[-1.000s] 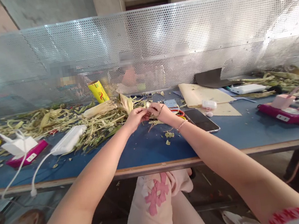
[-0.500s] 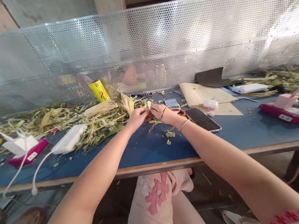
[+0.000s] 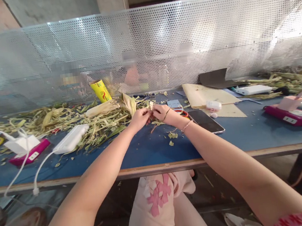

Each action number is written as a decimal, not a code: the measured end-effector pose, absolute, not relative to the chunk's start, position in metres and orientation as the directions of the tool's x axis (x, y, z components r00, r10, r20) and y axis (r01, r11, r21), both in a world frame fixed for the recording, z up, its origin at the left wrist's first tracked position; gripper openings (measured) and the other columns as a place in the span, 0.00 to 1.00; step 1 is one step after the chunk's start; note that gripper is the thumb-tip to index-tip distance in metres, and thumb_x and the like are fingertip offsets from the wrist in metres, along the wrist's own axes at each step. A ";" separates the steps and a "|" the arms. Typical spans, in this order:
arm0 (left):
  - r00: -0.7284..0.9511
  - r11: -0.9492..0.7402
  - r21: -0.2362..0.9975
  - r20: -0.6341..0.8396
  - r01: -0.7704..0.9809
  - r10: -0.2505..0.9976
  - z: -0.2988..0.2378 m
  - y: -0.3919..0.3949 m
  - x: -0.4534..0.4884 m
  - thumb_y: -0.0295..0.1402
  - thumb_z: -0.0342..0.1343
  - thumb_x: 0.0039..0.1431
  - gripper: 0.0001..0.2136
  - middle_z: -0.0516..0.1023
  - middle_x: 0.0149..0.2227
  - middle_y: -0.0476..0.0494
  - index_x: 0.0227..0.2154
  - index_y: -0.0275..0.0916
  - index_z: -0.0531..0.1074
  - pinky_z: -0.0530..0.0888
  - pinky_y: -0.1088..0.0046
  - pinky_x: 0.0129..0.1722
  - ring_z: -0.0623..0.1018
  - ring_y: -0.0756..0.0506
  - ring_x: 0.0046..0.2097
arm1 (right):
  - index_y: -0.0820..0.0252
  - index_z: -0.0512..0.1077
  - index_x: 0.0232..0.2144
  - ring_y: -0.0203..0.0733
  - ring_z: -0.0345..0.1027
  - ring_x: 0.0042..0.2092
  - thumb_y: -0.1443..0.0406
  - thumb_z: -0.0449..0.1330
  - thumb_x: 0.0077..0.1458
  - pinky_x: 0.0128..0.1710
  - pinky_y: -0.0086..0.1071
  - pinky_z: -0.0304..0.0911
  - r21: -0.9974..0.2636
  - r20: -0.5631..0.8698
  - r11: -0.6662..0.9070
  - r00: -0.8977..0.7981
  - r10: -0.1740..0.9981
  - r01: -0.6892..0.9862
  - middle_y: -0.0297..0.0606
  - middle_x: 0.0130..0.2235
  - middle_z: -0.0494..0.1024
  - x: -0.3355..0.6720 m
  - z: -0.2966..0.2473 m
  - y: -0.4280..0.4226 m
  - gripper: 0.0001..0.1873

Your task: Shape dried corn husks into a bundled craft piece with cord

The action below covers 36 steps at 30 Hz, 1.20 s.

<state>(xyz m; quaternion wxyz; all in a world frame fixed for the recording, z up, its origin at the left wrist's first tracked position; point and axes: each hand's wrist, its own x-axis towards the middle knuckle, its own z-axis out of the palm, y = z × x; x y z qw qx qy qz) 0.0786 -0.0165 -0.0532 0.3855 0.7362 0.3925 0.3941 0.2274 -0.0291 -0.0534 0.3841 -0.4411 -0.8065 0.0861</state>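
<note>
My left hand (image 3: 140, 118) and my right hand (image 3: 164, 113) meet over the middle of the table, fingertips pinched together. Between them a small pale piece of dry corn husk (image 3: 151, 104) pokes up; most of it is covered by my fingers. Just behind my left hand stands a folded, yellowish corn husk (image 3: 130, 104). A heap of dry husk strips (image 3: 99, 127) spreads to the left, with a thick pale husk bundle (image 3: 101, 108) lying on top. A black phone (image 3: 205, 121) lies beside my right wrist.
A yellow tube (image 3: 100, 91) leans near the perforated metal screen (image 3: 156, 33). White power strip (image 3: 71, 138) and purple power strip (image 3: 30, 152) with cables lie left; another purple strip (image 3: 291, 115) lies right. Brown card (image 3: 207, 94) and a white earphone case (image 3: 213, 106) are beyond the phone.
Both hands stay at the same spot with fingers pinched; only slight finger movement shows. The whole view has shifted very slightly.
</note>
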 end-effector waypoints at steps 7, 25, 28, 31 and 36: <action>0.366 -0.400 0.899 0.317 0.179 0.875 -0.057 -0.011 0.079 0.37 0.53 0.51 0.10 0.69 0.20 0.52 0.22 0.35 0.67 0.64 0.78 0.21 0.65 0.55 0.20 | 0.58 0.55 0.20 0.32 0.51 0.24 0.66 0.45 0.47 0.26 0.27 0.48 -0.499 0.576 0.606 -0.284 0.766 0.619 0.30 0.20 0.60 0.232 -0.047 -0.033 0.06; 0.294 -0.129 0.991 0.130 -0.022 0.947 -0.051 -0.018 0.084 0.31 0.58 0.48 0.06 0.72 0.21 0.51 0.25 0.33 0.71 0.69 0.76 0.30 0.70 0.55 0.24 | 0.60 0.58 0.19 0.31 0.50 0.25 0.65 0.50 0.48 0.27 0.27 0.46 -0.418 0.532 0.667 -0.430 0.730 0.617 0.30 0.21 0.61 0.235 -0.046 -0.033 0.09; 0.294 -0.123 0.992 0.126 -0.027 0.948 -0.051 -0.019 0.083 0.32 0.59 0.47 0.07 0.72 0.21 0.51 0.25 0.33 0.71 0.69 0.77 0.29 0.70 0.55 0.25 | 0.59 0.57 0.18 0.31 0.51 0.25 0.65 0.52 0.46 0.27 0.27 0.47 -0.430 0.550 0.650 -0.389 0.739 0.627 0.30 0.21 0.61 0.234 -0.044 -0.033 0.08; 0.285 -0.118 0.993 0.117 -0.014 0.952 -0.049 -0.021 0.083 0.33 0.59 0.47 0.07 0.72 0.22 0.51 0.25 0.33 0.72 0.69 0.76 0.30 0.70 0.55 0.25 | 0.59 0.59 0.20 0.31 0.51 0.25 0.66 0.54 0.44 0.27 0.27 0.48 -0.465 0.545 0.621 -0.349 0.762 0.631 0.30 0.22 0.62 0.235 -0.042 -0.034 0.06; 0.247 -0.128 0.991 0.131 -0.025 0.960 -0.049 -0.020 0.084 0.32 0.59 0.47 0.06 0.73 0.22 0.51 0.24 0.33 0.71 0.70 0.74 0.34 0.70 0.55 0.25 | 0.59 0.60 0.20 0.31 0.52 0.25 0.62 0.54 0.46 0.27 0.27 0.48 -0.528 0.523 0.585 -0.307 0.795 0.616 0.30 0.21 0.62 0.235 -0.041 -0.034 0.09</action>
